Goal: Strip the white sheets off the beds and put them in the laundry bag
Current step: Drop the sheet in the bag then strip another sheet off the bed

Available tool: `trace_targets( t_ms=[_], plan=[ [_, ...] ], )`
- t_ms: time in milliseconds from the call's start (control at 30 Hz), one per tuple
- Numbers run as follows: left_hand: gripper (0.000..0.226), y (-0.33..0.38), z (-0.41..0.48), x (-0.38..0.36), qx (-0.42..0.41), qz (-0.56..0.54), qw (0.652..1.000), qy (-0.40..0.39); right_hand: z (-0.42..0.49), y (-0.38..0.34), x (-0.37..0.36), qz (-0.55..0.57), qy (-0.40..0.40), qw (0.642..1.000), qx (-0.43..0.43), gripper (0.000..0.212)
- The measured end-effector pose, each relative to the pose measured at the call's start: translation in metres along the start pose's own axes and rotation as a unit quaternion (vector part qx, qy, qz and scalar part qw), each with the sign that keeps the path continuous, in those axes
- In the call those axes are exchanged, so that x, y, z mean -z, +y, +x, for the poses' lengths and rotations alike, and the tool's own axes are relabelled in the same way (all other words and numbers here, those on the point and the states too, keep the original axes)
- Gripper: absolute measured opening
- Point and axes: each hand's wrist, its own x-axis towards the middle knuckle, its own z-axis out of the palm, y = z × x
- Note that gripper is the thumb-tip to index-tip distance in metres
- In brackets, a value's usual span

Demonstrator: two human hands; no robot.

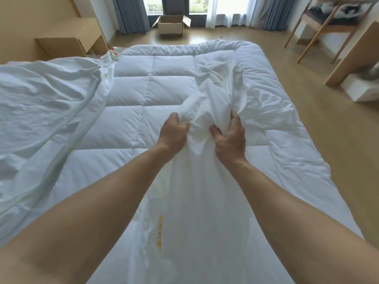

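- While both arms reached out over the bed, the head view showed the left hand (pixel 173 133) and the right hand (pixel 230 138) closed on a bunched white sheet (pixel 207 103), held side by side with a fold of cloth between them.
- Fingers of the left hand were curled tight into the fabric, knuckles up; the right hand's thumb (pixel 215 131) pressed cloth against fingers wrapped round the far side of the bunch, a grip that looked meant for hauling the sheet toward the person.
- From the hands the sheet trailed back between the forearms as a long gathered strip, with yellow printed marks (pixel 160 232) showing low on it, and ran forward in a crumpled ridge over the quilted mattress pad (pixel 147 83), already bare across most of the bed.
- A second mass of white bedding (pixel 45 103) lay heaped at the left edge, apparently pushed aside to clear the pad.
- No laundry bag could be made out; an open cardboard box (pixel 171 24) stood on the floor by the window, well apart from the bed.
- Judged from this, the sheet was loose but not yet bagged.
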Motion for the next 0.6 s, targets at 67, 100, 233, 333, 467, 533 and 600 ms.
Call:
trace_targets(
  t_ms=[67,100,233,333,467,533,600],
  plan=[
    [0.014,0.002,-0.035,0.021,-0.014,-0.025,1.0,-0.013,-0.038,-0.016,0.01,-0.005,0.016,1.0,0.02,0.067],
    [0.011,0.001,-0.056,0.031,-0.021,-0.033,0.999,-0.021,-0.059,-0.021,0.013,-0.013,0.025,0.999,0.028,0.065],
    [0.006,-0.031,-0.143,0.061,-0.031,-0.025,0.998,-0.043,-0.155,-0.027,0.017,-0.039,0.061,0.997,0.037,0.056],
    [0.025,-0.074,-0.207,0.077,0.018,-0.003,0.998,-0.063,-0.237,-0.01,0.017,0.012,0.058,0.998,-0.015,0.046],
    [0.027,-0.132,-0.279,0.087,0.075,0.001,0.994,-0.082,-0.329,0.022,0.018,0.097,0.025,0.987,-0.128,0.037],
    [0.023,-0.156,-0.301,0.089,0.092,0.02,0.99,-0.101,-0.359,0.037,0.021,0.1,0.003,0.98,-0.172,0.035],
    [0.028,-0.179,-0.318,0.092,0.093,0.057,0.985,-0.132,-0.383,0.055,0.022,0.061,-0.027,0.976,-0.206,0.032]
  ],
)
